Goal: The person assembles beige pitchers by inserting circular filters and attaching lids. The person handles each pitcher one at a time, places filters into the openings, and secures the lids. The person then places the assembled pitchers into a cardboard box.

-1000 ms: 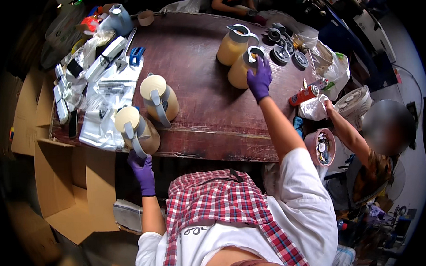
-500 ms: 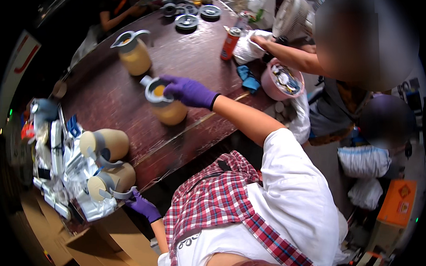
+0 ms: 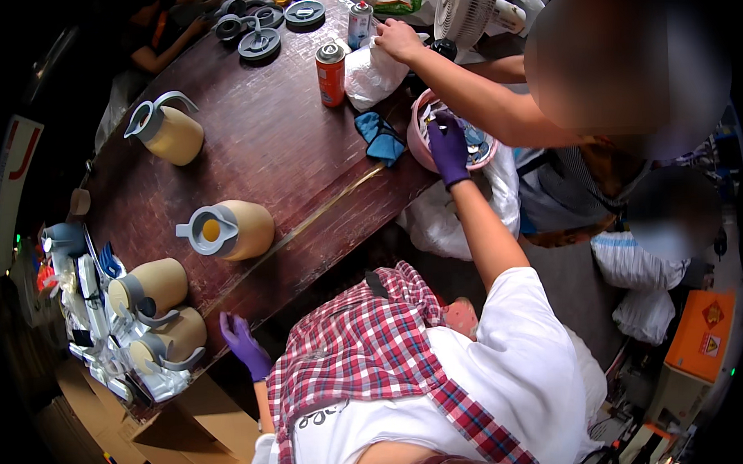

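Observation:
My right hand, in a purple glove, reaches into the pink basin of small loose pieces. Its fingers are closed at the contents; whatever they grip is too small to make out. At the table's near edge my left hand, gloved the same way, has its fingers apart and holds nothing. A beige jug with a grey collar and an orange-yellow spot in its opening leans toward the left in view. Farther back stands a second beige jug with a grey handle. Two more beige jugs lie near my left hand.
Plastic-wrapped parts crowd the left table edge above cardboard boxes. An orange can, a blue cloth and grey lids are on the dark red table. Another person's forearm extends over the basin to a white bag.
My right hand has left the near jug and moved right into the pink basin. My left hand has come away from the lying jug's handle. The whole view has shifted.

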`<action>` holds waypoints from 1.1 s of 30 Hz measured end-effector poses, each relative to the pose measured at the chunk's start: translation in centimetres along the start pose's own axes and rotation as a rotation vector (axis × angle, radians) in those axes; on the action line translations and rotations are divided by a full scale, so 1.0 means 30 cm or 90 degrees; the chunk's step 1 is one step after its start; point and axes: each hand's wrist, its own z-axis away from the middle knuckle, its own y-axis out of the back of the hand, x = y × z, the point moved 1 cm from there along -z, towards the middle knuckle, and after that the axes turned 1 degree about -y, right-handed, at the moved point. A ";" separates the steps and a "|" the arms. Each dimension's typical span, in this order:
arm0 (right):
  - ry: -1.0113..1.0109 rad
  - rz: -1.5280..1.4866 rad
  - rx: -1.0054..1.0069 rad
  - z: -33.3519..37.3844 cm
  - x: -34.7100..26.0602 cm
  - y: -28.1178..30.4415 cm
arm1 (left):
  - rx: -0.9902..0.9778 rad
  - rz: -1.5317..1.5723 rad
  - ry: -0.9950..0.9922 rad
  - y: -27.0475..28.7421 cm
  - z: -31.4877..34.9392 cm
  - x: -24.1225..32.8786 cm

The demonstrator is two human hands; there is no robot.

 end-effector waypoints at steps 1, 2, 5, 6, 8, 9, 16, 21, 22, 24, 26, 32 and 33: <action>-0.054 0.057 -0.046 -0.061 0.013 -0.004 | -0.022 -0.005 0.007 -0.060 -0.006 0.033; -0.118 0.162 -0.021 -0.111 0.101 -0.017 | -0.064 -0.006 0.014 -0.137 -0.024 0.066; -0.246 0.248 -0.201 -0.208 0.119 -0.052 | -0.217 0.009 0.080 -0.265 -0.003 0.119; -0.235 0.193 -0.191 -0.205 0.109 -0.043 | -0.280 0.007 0.111 -0.299 0.011 0.150; -0.095 0.008 -0.112 -0.169 0.082 0.010 | -0.348 -0.018 0.143 -0.359 0.055 0.189; -0.034 -0.045 -0.093 -0.152 0.085 0.055 | -0.369 -0.029 0.165 -0.392 0.082 0.221; -0.321 -0.915 -0.425 0.075 -0.099 0.174 | -0.662 0.034 0.198 -0.613 0.113 0.341; -0.390 -0.953 -0.591 0.339 -0.527 0.035 | -0.644 0.317 0.268 -0.705 0.097 0.547; -0.387 -0.889 -0.576 0.385 -0.618 0.014 | -0.616 0.382 0.285 -0.684 0.087 0.558; -0.330 -0.736 -0.636 0.467 -0.718 -0.040 | -0.548 0.298 0.153 -0.647 0.053 0.557; -0.319 -0.686 -0.690 0.553 -0.762 -0.086 | -0.436 0.264 0.121 -0.563 0.029 0.523; -0.384 -0.557 -0.713 0.752 -0.709 -0.304 | -0.217 0.688 0.382 -0.212 -0.036 0.201; -0.334 -0.521 -0.773 0.823 -0.689 -0.343 | -0.238 0.705 0.356 -0.155 -0.072 0.118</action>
